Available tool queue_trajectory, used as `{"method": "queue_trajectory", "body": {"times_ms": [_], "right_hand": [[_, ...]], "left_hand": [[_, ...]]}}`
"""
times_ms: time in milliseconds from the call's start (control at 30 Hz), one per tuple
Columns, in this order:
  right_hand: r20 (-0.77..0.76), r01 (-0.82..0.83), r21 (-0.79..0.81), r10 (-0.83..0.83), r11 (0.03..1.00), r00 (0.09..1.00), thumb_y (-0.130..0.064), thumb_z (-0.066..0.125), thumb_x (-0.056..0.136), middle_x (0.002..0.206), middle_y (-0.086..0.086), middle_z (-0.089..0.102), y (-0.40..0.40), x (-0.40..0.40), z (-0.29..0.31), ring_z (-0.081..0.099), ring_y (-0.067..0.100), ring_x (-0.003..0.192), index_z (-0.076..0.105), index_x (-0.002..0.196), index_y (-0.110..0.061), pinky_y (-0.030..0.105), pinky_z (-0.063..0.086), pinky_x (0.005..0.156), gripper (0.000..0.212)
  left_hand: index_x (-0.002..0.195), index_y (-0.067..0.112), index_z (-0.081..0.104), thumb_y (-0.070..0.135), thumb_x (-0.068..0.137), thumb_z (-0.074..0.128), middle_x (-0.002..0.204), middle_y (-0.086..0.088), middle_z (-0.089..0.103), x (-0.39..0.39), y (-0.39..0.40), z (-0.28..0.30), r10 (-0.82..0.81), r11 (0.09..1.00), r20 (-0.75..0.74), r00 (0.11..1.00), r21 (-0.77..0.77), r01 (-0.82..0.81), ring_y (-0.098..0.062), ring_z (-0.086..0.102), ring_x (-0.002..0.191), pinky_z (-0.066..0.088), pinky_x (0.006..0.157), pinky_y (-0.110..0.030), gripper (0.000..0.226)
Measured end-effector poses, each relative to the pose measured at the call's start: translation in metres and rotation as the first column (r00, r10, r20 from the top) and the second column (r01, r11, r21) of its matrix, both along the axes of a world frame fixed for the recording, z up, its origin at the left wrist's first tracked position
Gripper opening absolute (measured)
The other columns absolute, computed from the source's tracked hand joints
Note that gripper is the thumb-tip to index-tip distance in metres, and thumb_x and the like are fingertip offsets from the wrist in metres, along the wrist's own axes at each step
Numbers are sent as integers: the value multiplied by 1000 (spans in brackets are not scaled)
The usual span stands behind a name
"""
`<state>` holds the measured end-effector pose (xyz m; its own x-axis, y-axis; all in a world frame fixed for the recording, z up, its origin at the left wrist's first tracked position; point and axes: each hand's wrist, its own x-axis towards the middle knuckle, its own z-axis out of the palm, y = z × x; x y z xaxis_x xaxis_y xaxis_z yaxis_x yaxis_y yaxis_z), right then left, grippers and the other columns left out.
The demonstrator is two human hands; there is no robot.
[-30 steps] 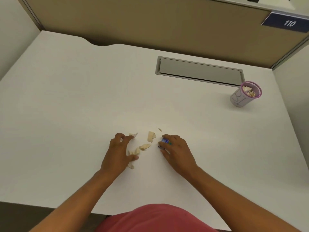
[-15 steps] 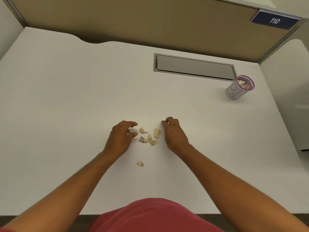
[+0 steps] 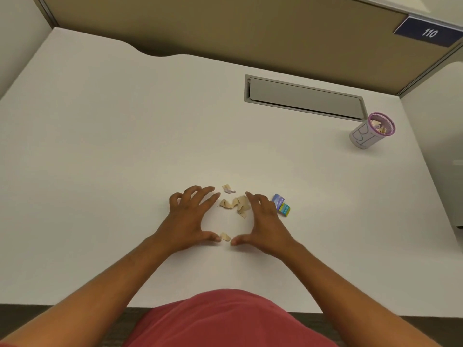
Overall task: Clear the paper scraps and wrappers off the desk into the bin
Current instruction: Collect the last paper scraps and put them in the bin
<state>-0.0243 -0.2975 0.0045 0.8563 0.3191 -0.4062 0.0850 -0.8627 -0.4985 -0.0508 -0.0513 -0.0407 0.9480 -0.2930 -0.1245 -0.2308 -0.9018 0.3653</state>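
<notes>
Honestly we're maybe halfway: bin already has some paper in it, but our open left hand and right hand, gripping nothing, flank the scraps and wrapper.

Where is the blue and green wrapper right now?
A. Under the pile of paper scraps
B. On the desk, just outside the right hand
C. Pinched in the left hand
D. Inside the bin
B: the blue and green wrapper lies on the desk beside the outer edge of the right hand, apart from the paper scraps between the hands and far from the bin.
</notes>
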Motion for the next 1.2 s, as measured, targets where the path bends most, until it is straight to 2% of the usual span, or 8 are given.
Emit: {"method": "queue_trajectory", "body": {"times_ms": [167,300,433,633,733,900,1000,1200], "right_hand": [[92,137,69,-143,988,985,-50,94,57,149,0,28,16,-8,-21,30,20,137,29,156,-24,25,37,102,121],[82,241,202,-262,949,962,-32,95,63,136,2,43,20,10,-22,47,19,123,44,148,-17,34,47,101,100],[72,244,188,-261,951,963,-20,90,72,134,1,48,12,23,-17,53,17,114,43,149,-19,42,50,100,90],[147,177,-5,-174,984,974,-54,76,82,147,3,40,24,5,-12,36,24,135,37,153,-16,34,42,101,90],[241,187,-25,-176,982,955,-45,70,89,136,5,44,33,0,-14,42,25,124,53,135,-15,34,47,83,58],[245,198,41,-202,979,948,-23,62,96,116,2,51,38,0,-16,48,23,106,70,105,-18,35,50,77,13],[250,177,50,-184,983,951,-11,53,92,104,3,56,40,0,-16,51,24,99,73,95,-14,40,51,77,21],[193,255,93,-269,962,944,1,52,76,85,23,68,33,9,-13,63,35,85,70,83,5,50,55,74,19]], "left_hand": [[164,25,29,88,77,40,174,3,20,10,-16,-6,85,995,-59,995,-54,-88,-27,6,163,2,124,-66,108],[165,26,23,71,91,57,174,5,17,33,-28,-4,111,990,-105,988,-80,-120,-24,-2,163,-8,125,-63,93],[161,24,36,57,88,74,167,2,35,48,-23,9,64,977,-92,994,-199,-81,-25,24,157,19,124,-49,88],[160,20,38,32,94,75,166,-1,35,56,-28,19,-116,979,-159,980,-183,86,-25,34,147,36,116,-34,77],[153,18,49,24,97,69,158,-4,45,57,-38,22,-125,983,-137,983,-150,104,-28,43,137,45,108,-36,59],[117,13,74,26,101,64,127,-5,63,56,-44,24,-110,991,-68,992,-83,105,-26,56,111,52,88,-38,23],[93,13,78,22,102,56,106,-5,67,51,-47,20,-97,993,-55,994,-68,93,-24,58,95,47,75,-35,25],[80,11,79,23,93,65,88,-1,76,48,-46,10,74,981,-79,994,-176,-87,-19,68,80,54,71,-35,22]]}}
